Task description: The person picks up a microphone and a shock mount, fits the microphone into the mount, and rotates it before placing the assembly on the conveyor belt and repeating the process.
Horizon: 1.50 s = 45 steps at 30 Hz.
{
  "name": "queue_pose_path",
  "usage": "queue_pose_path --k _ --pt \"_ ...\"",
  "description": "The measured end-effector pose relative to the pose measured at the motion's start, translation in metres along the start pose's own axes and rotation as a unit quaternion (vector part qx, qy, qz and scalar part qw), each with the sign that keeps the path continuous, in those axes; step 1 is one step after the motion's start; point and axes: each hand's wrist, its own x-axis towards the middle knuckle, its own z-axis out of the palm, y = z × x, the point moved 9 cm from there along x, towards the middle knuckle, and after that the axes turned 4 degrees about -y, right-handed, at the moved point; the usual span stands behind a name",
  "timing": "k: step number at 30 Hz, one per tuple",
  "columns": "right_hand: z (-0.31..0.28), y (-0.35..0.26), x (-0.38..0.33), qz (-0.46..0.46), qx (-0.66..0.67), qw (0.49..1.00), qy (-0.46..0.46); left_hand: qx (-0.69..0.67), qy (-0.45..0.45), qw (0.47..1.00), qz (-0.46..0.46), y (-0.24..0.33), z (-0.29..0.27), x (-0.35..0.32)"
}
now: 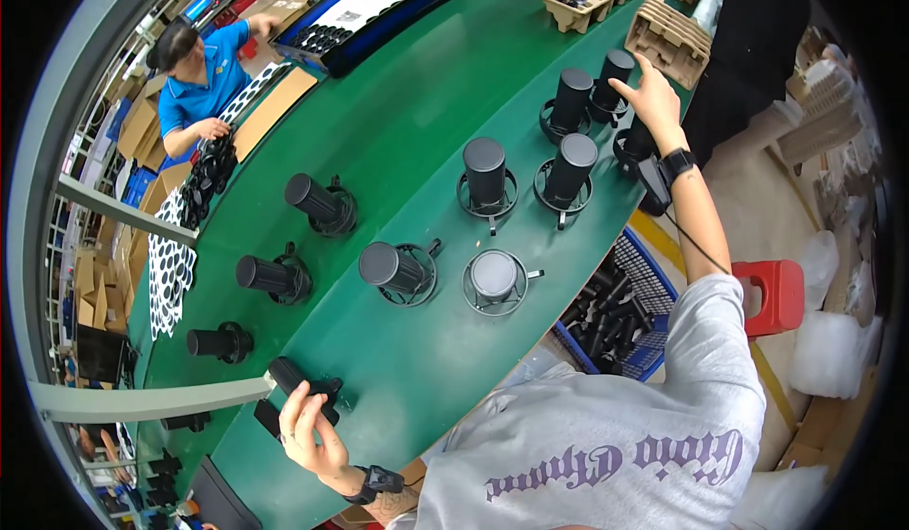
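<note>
Several black cylindrical microphones stand or lean in ring-shaped shock mounts on the green table. At the far right, my right hand is closed on a microphone, thumb in front and index finger along its side. At the near left, my left hand has its fingers against a tilted microphone and its dark mount; part of it is hidden by the fingers. Between my hands are an upright microphone, a leaning one, and one with a grey top.
A grey metal frame bar crosses near my left hand. Below the right table edge is a blue basket of black parts, beside a red stool. Pulp trays sit far right. A co-worker works across the table.
</note>
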Motion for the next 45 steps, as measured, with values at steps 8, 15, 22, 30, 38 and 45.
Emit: queue_pose_path --k 8,15,22,30,38,45 --pt "-0.018 -0.03 -0.033 -0.05 0.057 0.996 -0.049 0.018 -0.042 0.999 -0.007 0.001 0.005 0.019" --pt "0.004 0.022 -0.026 -0.077 0.073 0.99 -0.095 -0.02 -0.016 1.0 0.013 -0.021 0.004 0.013" --pt "-0.008 -0.026 -0.01 -0.216 0.088 0.965 -0.121 0.004 0.03 0.999 0.015 -0.036 -0.036 0.005" --pt "-0.146 -0.285 -0.065 -0.358 0.357 0.825 -0.251 0.035 0.178 0.981 0.074 -0.054 -0.106 -0.001" --pt "-0.051 -0.503 -0.171 -0.614 -0.02 0.755 -0.228 0.006 0.298 0.954 0.026 -0.073 -0.147 -0.036" --pt "0.041 -0.513 -0.173 -0.671 -0.052 0.726 -0.14 -0.011 0.365 0.928 -0.075 -0.122 -0.171 -0.066"
